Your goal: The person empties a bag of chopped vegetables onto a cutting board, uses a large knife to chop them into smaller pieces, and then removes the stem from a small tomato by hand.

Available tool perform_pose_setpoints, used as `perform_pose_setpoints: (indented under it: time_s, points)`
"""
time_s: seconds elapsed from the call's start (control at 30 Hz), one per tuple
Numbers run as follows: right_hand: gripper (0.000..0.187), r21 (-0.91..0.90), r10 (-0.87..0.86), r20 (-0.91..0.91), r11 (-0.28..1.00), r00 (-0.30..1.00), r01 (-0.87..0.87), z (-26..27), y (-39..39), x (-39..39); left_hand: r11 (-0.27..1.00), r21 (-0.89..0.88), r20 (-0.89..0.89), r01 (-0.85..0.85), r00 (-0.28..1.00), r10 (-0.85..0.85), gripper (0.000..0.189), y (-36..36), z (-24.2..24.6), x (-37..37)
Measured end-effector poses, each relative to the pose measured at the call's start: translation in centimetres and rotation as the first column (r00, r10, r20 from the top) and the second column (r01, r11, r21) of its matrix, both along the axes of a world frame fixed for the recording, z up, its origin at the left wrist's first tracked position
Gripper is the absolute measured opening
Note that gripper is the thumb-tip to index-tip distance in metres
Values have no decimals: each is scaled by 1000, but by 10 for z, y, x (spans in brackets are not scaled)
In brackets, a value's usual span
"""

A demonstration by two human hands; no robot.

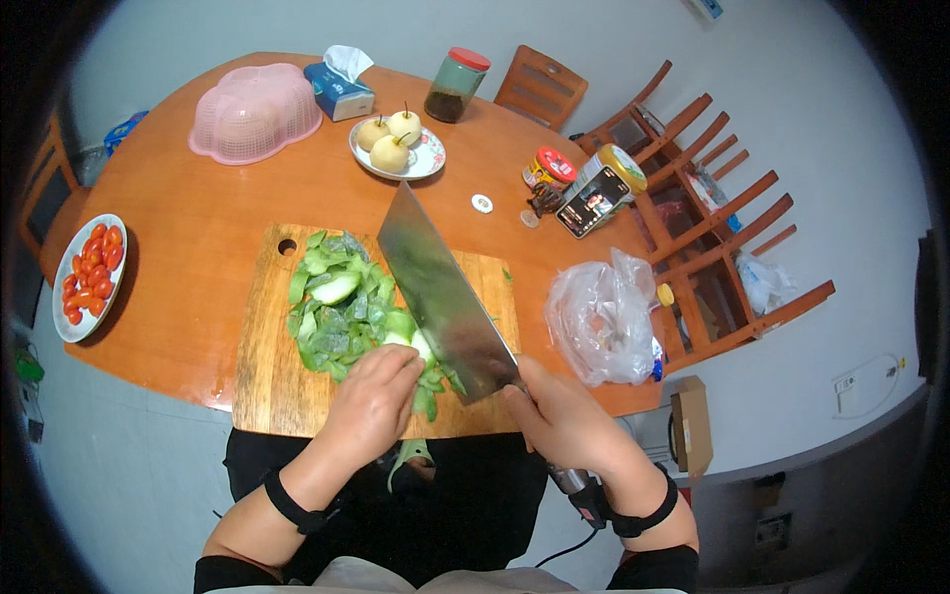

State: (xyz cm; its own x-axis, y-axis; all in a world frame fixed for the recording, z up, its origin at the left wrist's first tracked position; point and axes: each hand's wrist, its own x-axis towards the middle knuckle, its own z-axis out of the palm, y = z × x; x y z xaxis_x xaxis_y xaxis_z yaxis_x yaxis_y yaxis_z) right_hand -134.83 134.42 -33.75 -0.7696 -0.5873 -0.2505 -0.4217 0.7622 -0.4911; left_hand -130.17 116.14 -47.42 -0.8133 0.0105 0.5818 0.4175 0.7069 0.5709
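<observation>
A wooden cutting board (261, 371) lies at the table's near edge. A heap of thin green vegetable slices and peelings (330, 349) covers its left and middle. With curled fingers, my left hand (380, 397) holds a pale green vegetable piece (401, 324) on the board; the fingertips partly hide it. My right hand (568, 419) grips the handle of a wide-bladed cleaver (441, 297). Its blade stands tilted just right of that piece, the far corner pointing away from me. Whether the cutting edge touches the board cannot be seen.
An oval plate of cherry tomatoes (90, 275) sits left. Behind the board are a pink mesh cover (256, 111), a tissue box (338, 89), a plate of pears (424, 157) and a red-lidded jar (456, 85). A phone (594, 202) and plastic bag (601, 319) stand right.
</observation>
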Motion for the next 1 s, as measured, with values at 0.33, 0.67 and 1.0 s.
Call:
perform_pose_setpoints:
  time_s: [0.33, 0.67, 1.0]
  points:
    - [21, 37, 79, -150, 997, 985, -74, -23, -14, -4, 999, 41, 1, 28, 1000, -28, 28, -2, 1, -3]
    - [24, -257, -181, 69, 947, 981, 193, -37, 10, 9, 1000, -2, -45, -15, 999, 15, 25, 1, -2, 3]
    - [25, -211, -73, -85, 976, 994, 54, -13, 18, 3, 1000, -18, -23, -14, 1000, 14, 25, 1, -2, 3]
